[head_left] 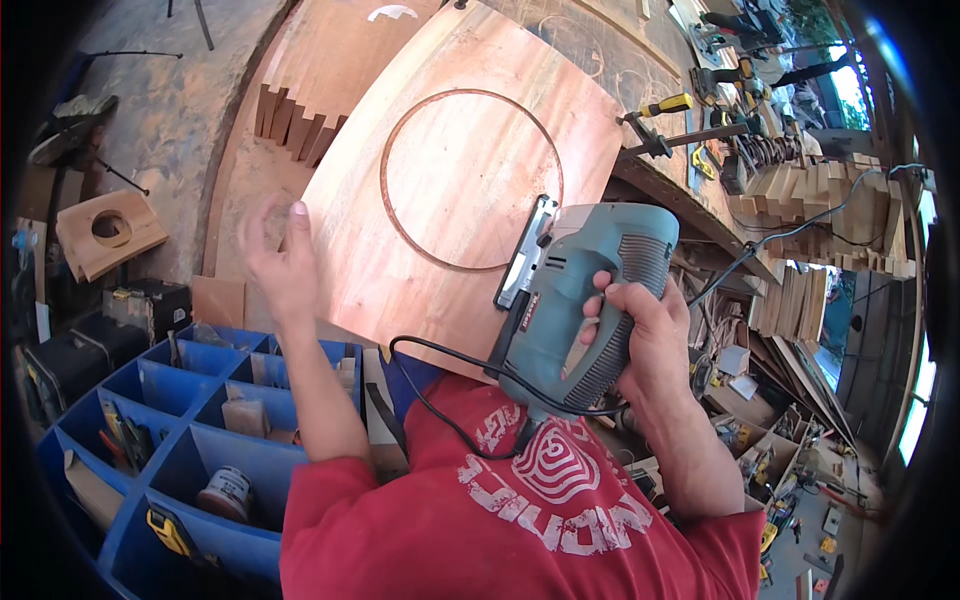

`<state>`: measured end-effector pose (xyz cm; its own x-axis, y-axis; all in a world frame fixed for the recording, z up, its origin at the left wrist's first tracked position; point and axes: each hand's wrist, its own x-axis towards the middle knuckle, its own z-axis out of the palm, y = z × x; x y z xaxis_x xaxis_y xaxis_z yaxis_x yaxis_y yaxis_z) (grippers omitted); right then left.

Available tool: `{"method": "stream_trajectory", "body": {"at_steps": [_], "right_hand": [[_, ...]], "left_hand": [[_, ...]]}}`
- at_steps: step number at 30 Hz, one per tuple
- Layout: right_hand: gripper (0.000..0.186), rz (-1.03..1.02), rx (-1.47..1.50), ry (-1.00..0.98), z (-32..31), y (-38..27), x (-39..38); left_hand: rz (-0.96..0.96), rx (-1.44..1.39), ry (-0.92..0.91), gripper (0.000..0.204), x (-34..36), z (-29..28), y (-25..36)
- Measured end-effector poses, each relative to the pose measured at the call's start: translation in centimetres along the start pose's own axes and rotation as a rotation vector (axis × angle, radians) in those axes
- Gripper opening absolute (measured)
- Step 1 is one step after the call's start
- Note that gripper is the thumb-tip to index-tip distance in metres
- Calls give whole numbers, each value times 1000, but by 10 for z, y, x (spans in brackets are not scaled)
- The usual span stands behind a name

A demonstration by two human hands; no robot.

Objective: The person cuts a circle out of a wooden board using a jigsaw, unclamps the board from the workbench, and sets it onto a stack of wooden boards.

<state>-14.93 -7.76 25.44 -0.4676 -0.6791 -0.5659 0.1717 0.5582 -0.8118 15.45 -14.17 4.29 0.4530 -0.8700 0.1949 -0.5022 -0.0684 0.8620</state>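
Note:
My right hand (640,318) is wrapped round the handle of a teal jigsaw (560,290), its metal base plate (524,252) tilted up beside the wooden panel. That pale reddish panel (400,270) lies before me with a large circular groove (386,175) cut in its face. The saw covers the lower right of the panel; its blade is not clearly visible. From the tool's back a black cord (450,345) loops round in front of me. My left hand (280,250) is at the panel's left edge, fingers apart, holding nothing; whether it touches the edge I cannot tell.
A blue divided bin (185,425) with tools and a tin stands at lower left. Clamps (655,145) sit at the panel's right corner. Wood pieces (290,125) lie beyond the panel, and stacked boards (820,205) fill the right. A block with a round hole (90,245) lies left.

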Motion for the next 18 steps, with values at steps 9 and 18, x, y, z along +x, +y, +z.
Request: {"method": "stream_trajectory", "body": {"at_steps": [9, 18], "right_hand": [[26, 3, -140, 78, 7, 0, 3], [23, -34, -116, 69, 18, 2, -1]], "left_hand": [[-81, 306, -218, 55, 13, 11, 4], [-111, 323, -282, 53, 13, 7, 5]]}}
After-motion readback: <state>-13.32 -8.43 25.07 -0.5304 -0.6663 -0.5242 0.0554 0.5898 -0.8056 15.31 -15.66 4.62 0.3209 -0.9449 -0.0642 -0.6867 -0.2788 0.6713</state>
